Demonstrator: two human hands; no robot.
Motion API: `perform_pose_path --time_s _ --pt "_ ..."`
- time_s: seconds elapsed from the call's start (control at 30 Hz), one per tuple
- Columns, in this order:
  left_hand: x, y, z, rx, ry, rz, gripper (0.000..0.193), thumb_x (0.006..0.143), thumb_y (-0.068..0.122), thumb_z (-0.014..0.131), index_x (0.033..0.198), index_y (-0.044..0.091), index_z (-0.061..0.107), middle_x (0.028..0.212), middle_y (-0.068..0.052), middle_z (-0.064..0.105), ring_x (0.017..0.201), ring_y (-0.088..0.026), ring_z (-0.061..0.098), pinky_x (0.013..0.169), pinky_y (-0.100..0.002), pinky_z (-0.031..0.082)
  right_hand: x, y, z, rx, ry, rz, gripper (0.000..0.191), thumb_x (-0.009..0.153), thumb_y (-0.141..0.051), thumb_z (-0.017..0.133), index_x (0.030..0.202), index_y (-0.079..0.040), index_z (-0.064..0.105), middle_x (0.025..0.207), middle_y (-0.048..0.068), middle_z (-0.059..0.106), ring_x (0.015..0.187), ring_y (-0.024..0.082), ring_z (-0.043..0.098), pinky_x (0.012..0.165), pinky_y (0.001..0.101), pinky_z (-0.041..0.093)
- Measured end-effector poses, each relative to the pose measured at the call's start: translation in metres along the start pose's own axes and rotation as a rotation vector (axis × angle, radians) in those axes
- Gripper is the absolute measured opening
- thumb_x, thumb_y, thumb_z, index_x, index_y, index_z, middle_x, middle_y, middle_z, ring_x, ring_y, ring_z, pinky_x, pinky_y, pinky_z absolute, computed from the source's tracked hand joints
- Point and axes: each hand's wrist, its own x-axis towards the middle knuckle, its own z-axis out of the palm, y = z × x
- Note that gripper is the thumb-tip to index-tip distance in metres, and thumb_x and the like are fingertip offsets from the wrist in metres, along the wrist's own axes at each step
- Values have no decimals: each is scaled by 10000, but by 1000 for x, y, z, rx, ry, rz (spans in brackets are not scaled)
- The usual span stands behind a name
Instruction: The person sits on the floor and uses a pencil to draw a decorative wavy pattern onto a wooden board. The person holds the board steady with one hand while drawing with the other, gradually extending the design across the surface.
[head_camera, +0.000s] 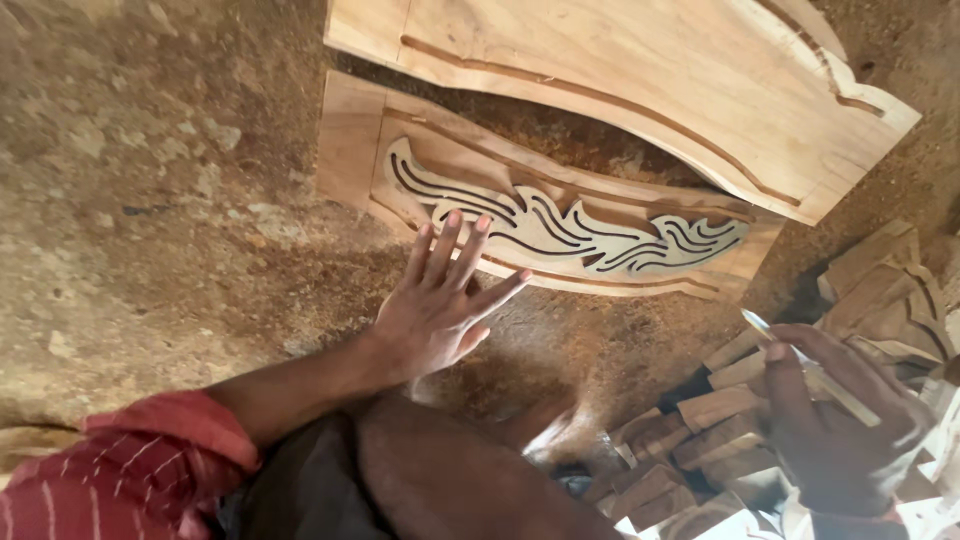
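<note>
My left hand (440, 300) is spread flat, fingertips just touching the near edge of the carved panel (560, 225). Right hand (835, 420), well right of the panel, pinches a thin wooden strip (810, 370). Looks like I'm steadying it; next needs careful lining up. Scrap pile (700, 440) is blurry, cut off.

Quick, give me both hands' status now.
Left hand: open, fingers spread, reaching toward the carved wooden panel.
Right hand: closed around a thin wooden stick.
</note>
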Motion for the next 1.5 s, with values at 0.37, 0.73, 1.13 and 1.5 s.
perform_pose_path --time_s 0.37,0.73,1.13,1.5 --pt "-15 -12 -76 154 4 -143 910 891 568 647 1595 172 228 1646 -327 57 1508 -521 -18 1188 -699 -51 66 12 50 284 90 -616 101 1080 -47 735 1071 53 735 963 150 754 837 156 736 725 256 566" --pt "-62 47 -162 872 -158 -163 888 785 275 651 1570 148 256 1659 -242 212 1530 -441 171 1190 -595 109 127 -15 131 923 -22 -800 109 1110 -68 701 1130 32 738 927 124 764 766 142 751 632 256 578" --pt "50 117 -57 487 -395 -112 992 893 565 544 1595 228 -71 1687 -146 -172 1552 -401 -97 1219 -631 -5 98 20 155 901 -86 -538 123 1044 -34 683 1106 64 722 932 97 732 840 125 700 767 250 585" --pt "89 90 21 591 101 -171 999 945 566 555 1626 147 -43 1682 -164 -104 1540 -349 -41 1182 -595 -18 98 2 87 618 -37 -697 143 1050 -58 693 1135 48 739 971 136 753 835 139 719 728 242 580"
